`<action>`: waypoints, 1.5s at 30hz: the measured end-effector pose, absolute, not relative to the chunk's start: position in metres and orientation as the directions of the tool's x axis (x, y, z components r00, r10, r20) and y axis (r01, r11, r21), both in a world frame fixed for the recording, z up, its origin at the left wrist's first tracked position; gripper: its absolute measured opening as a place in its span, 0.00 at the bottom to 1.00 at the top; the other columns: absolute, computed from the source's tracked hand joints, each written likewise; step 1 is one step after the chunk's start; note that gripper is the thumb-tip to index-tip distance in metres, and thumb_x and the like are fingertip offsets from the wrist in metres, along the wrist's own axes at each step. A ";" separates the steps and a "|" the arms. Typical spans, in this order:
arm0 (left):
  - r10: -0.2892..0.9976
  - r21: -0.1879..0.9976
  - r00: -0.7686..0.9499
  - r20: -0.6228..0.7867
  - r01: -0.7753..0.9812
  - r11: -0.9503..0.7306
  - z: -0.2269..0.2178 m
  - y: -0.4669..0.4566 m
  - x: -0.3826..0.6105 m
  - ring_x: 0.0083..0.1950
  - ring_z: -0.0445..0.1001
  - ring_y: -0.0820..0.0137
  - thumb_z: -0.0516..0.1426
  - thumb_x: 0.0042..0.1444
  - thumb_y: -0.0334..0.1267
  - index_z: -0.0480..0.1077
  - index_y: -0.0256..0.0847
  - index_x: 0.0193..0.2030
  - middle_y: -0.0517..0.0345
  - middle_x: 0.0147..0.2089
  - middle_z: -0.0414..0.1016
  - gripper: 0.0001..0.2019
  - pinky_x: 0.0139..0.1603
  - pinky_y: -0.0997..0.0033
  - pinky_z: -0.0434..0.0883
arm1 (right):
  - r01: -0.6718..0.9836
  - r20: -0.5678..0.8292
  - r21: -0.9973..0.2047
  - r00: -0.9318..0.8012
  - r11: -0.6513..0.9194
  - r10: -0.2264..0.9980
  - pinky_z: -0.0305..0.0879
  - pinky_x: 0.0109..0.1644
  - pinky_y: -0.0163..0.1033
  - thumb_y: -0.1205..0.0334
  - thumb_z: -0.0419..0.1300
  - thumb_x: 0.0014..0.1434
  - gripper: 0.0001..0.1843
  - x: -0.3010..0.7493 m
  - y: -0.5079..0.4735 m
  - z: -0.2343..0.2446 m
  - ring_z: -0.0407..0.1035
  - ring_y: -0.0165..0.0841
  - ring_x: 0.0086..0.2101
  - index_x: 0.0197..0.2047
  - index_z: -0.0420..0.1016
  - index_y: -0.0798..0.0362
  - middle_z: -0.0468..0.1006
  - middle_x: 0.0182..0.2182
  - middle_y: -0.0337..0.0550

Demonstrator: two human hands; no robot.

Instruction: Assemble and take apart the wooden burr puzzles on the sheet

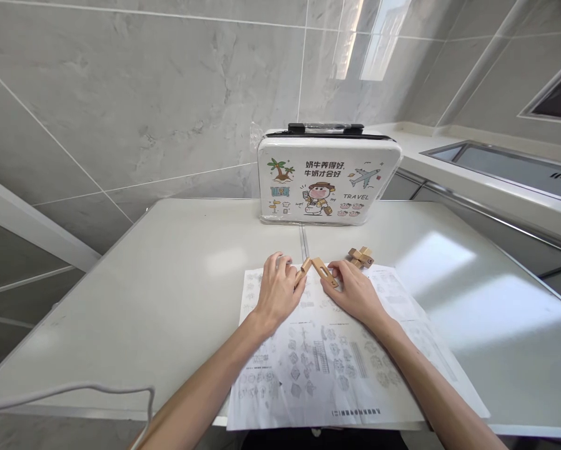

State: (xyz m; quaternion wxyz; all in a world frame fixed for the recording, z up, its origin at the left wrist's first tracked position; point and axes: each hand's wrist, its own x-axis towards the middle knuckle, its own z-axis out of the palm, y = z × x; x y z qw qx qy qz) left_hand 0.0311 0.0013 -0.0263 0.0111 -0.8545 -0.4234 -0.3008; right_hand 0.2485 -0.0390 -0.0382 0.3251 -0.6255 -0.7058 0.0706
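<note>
My left hand (277,286) is closed on a small wooden puzzle bar (303,271), and my right hand (353,289) pinches a second wooden bar (323,270). The two bars meet at their upper ends in an inverted V above a printed instruction sheet (337,362). An assembled wooden burr puzzle (361,256) lies just beyond my right hand, at the sheet's far edge.
A white cartoon-printed case (327,181) with a black handle stands against the tiled wall at the back of the white table (168,294). A white cable (74,390) crosses the table's front left edge. A counter with a steel sink (510,165) runs along the right.
</note>
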 end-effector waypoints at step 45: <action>0.871 0.989 0.491 0.010 0.124 -0.081 0.004 -0.025 0.050 0.22 0.60 0.74 0.48 0.72 0.56 0.60 0.44 0.36 0.67 0.21 0.62 0.19 0.28 0.71 0.61 | 0.514 0.245 -0.849 0.182 0.120 0.952 0.66 0.33 0.44 0.43 0.48 0.74 0.18 0.241 -0.045 -0.019 0.68 0.38 0.23 0.41 0.67 0.46 0.77 0.26 0.39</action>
